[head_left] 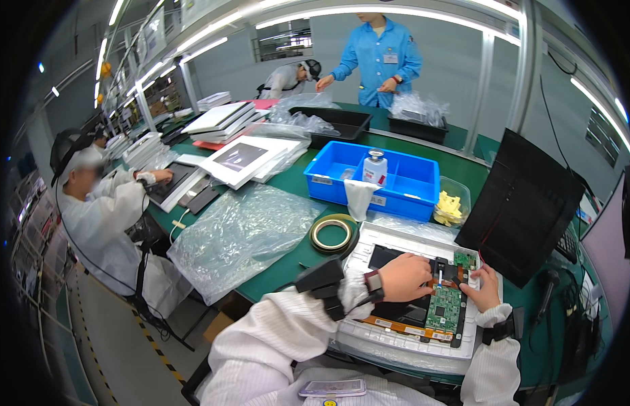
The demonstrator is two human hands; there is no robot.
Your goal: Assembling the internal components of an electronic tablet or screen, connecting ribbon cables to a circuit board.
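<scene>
An opened device with a white plastic housing (366, 238) lies in front of me on the bench. Inside it are black panels, a green circuit board (443, 308), an orange flex strip (403, 328) and a short white flat cable (440, 276). My left hand (404, 277) reaches over the black panel, its fingers bent down beside the white cable; whatever its fingertips pinch is hidden. At the right side of the board is my right hand (483, 289), thumb and index finger apart, touching the inner edge near a smaller green board (465, 260).
Beyond the device stand a blue divided bin (410, 210) with a white bottle (375, 168), and a clear tub (452, 203) of yellow pieces. Tape rolls (330, 234) and bubble wrap (247, 230) lie left. A black panel (521, 203) leans at right. Co-workers are left and across.
</scene>
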